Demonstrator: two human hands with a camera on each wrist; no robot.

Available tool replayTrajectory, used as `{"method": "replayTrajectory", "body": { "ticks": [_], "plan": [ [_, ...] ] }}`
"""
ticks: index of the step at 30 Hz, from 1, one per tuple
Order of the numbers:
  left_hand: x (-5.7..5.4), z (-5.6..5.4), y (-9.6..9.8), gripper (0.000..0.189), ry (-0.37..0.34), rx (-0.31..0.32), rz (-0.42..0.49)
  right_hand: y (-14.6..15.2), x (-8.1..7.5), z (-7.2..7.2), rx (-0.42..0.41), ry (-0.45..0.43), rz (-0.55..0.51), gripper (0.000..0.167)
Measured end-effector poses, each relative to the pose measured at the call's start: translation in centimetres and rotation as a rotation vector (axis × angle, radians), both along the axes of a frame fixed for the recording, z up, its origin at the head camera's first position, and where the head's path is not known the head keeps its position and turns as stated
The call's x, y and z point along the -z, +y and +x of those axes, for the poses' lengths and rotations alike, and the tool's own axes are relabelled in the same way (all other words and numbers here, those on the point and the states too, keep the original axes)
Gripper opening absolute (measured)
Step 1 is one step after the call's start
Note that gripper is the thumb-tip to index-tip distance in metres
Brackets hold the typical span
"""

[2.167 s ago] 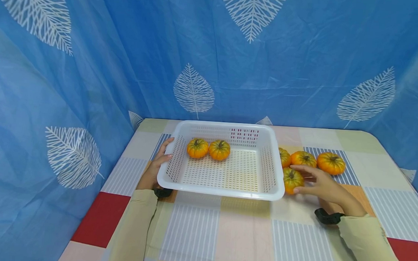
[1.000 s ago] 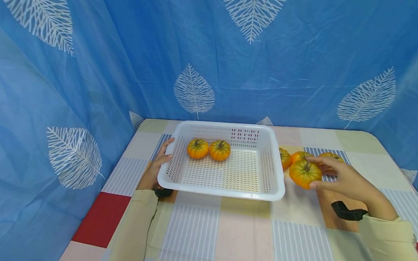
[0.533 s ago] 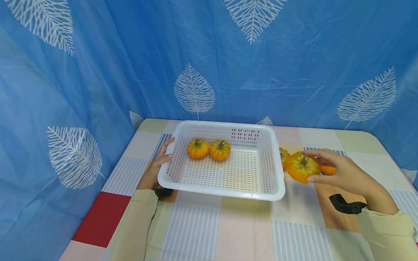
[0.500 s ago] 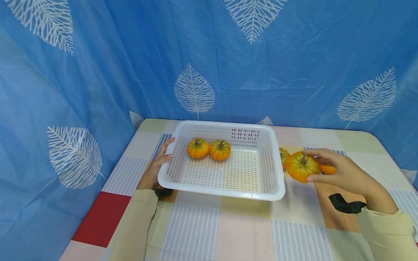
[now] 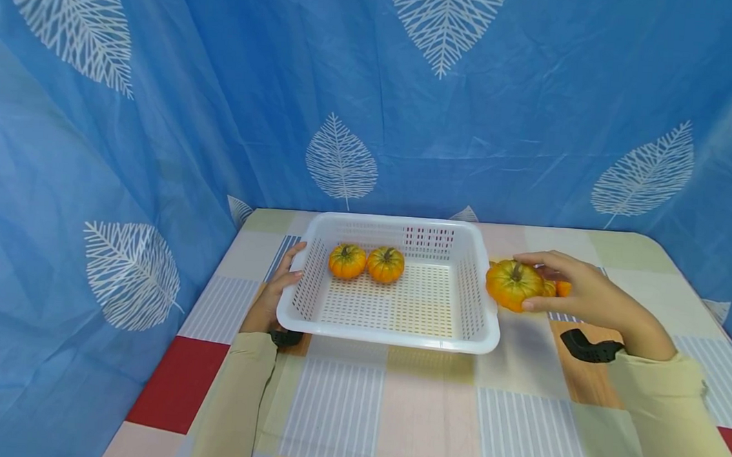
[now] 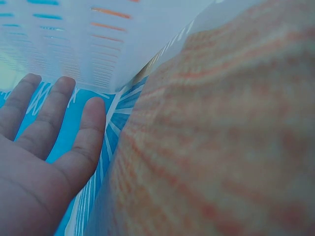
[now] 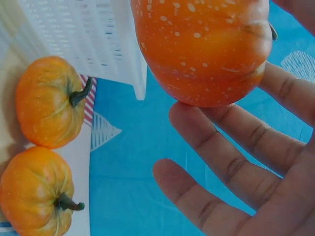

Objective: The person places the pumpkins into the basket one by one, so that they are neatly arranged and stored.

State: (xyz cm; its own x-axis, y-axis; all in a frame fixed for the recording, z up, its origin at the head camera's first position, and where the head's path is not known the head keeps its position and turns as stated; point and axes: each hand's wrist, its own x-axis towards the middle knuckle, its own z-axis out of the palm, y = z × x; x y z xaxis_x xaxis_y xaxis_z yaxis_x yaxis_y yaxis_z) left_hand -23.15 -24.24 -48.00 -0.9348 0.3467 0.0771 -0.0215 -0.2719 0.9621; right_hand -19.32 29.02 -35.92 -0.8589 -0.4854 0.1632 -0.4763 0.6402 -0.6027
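Observation:
My right hand (image 5: 571,284) grips a small orange-and-green pumpkin (image 5: 513,286) by its sides, held up beside the right rim of a white perforated plastic basket (image 5: 487,338). The right wrist view shows the held pumpkin's speckled orange underside (image 7: 206,54) above my fingers. My left hand (image 5: 274,293) touches the basket's left side. In the left wrist view its fingers (image 6: 88,137) are extended with the tips at the basket wall. Two pumpkins (image 5: 348,261) sit side by side in the basket's back left part.
Several pumpkins on the table right of the basket are partly hidden by my right hand in the head view; the right wrist view shows two, an upper pumpkin (image 7: 47,103) and a lower pumpkin (image 7: 32,191). Behind the checked tablecloth (image 5: 344,407) hangs a blue leaf-patterned curtain (image 5: 254,112).
My right hand has lifted the front pumpkin off the table, first rightward, then left and slightly back to the basket's rim. The left hand and basket have stayed in place.

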Motion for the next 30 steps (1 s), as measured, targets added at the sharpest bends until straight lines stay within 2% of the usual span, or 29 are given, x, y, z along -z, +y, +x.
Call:
{"method": "replayTrajectory", "body": {
  "ticks": [9,18,23,27,30],
  "plan": [
    [0.1,0.0,0.0,0.066,0.002,0.003,-0.004,-0.9,0.1,-0.9,-0.026,0.045,-0.02,0.066],
    [-0.2,0.4,0.0,0.066,0.001,-0.009,-0.023,-2.3,-0.1,-2.1,-0.066,0.053,-0.021,0.064],
    [-0.2,0.5,0.0,0.066,-0.004,-0.014,-0.033,-3.2,-0.5,-2.5,-0.065,-0.007,-0.031,0.065],
    [-0.1,0.4,0.0,0.066,-0.012,-0.022,-0.035,-4.0,-0.9,-2.8,-0.047,-0.103,-0.042,0.064],
    [-0.1,0.4,0.0,0.067,-0.016,-0.023,-0.038,-4.5,-0.9,-3.2,-0.053,-0.127,-0.04,0.064]
  ]
}}
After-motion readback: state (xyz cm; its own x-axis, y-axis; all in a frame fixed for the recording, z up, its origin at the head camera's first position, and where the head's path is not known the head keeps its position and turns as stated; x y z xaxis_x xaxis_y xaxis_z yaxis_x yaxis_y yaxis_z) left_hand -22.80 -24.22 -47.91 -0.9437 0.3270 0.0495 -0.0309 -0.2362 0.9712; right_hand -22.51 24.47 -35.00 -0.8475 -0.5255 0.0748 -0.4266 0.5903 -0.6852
